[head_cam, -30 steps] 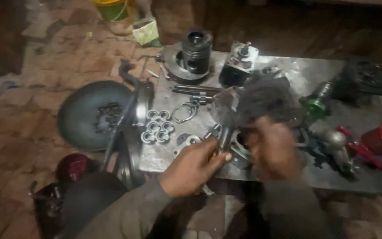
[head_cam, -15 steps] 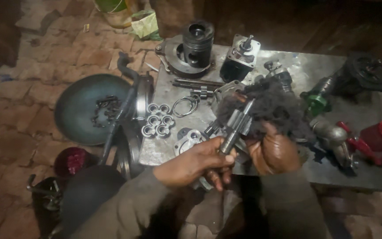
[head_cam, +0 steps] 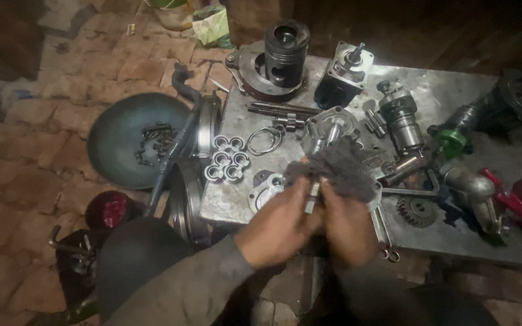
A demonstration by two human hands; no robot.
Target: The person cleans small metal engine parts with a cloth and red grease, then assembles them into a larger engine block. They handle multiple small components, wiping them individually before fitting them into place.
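Both hands closer together now, shaft pulled upright between them, rag bunched on top.
Left hand [head_cam: 279, 226] and right hand [head_cam: 348, 226] pinch small grey metal shaft [head_cam: 310, 202], half wrapped in dark fuzzy rag [head_cam: 333, 168], above front edge of tabletop [head_cam: 454, 90]; ring-shaped parts [head_cam: 226, 166] lie left.

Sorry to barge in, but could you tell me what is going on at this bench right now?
A person holds a small metal shaft between both hands, the left hand and the right hand, with a wad of grey steel wool bunched over it. They work above a metal table strewn with pump parts: a piston, bearing blocks and a gear. A round pan of bolts sits on the brick floor.
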